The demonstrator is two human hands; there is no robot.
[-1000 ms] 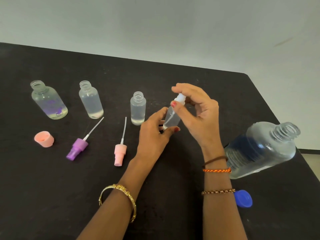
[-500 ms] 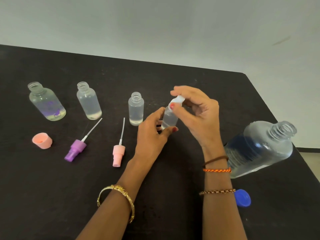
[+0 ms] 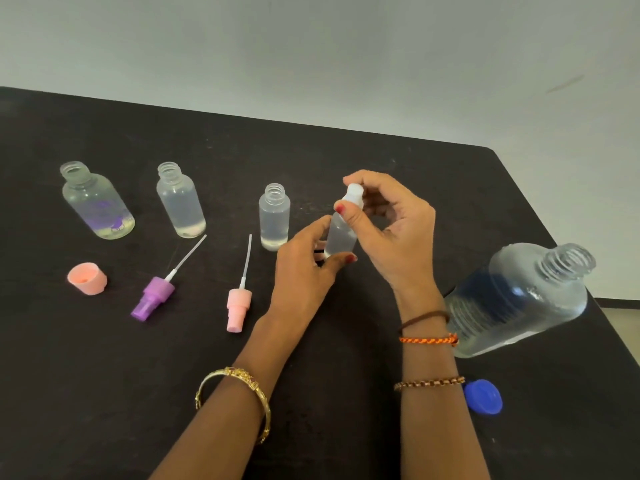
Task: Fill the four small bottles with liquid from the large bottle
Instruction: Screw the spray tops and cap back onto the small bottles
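The right hand (image 3: 391, 233) has its grip pinched on the white spray cap (image 3: 354, 195) atop the fourth small bottle (image 3: 341, 237), thumb and fingertips curled round it as if screwing it on. The left hand (image 3: 304, 265) has its grip clamped on the lower body of that same bottle, which stands near the middle of the tabletop (image 3: 104, 393), tilted slightly.

At nine o'clock from the held bottle, just beside it, stands the third small bottle (image 3: 274, 218), open-necked with clear liquid inside. Farther toward nine to ten o'clock stand the second small bottle (image 3: 180, 206) and the first small bottle (image 3: 95, 202), both uncapped and holding liquid. All four appear filled, so the pouring looks done; what seems left is capping. The pink sprayer (image 3: 238, 304), purple sprayer (image 3: 154, 296) and pink cap (image 3: 87, 278) lie loose on the tabletop in front of those three bottles.

The large bottle (image 3: 519, 299) stands at four o'clock from the grip, open, its blue cap (image 3: 483, 397) lying at five o'clock near the right wrist.

Both forearms reach in from six o'clock, converging on the bottle, wrists raised off the tabletop; the right wrist arches over the cap.
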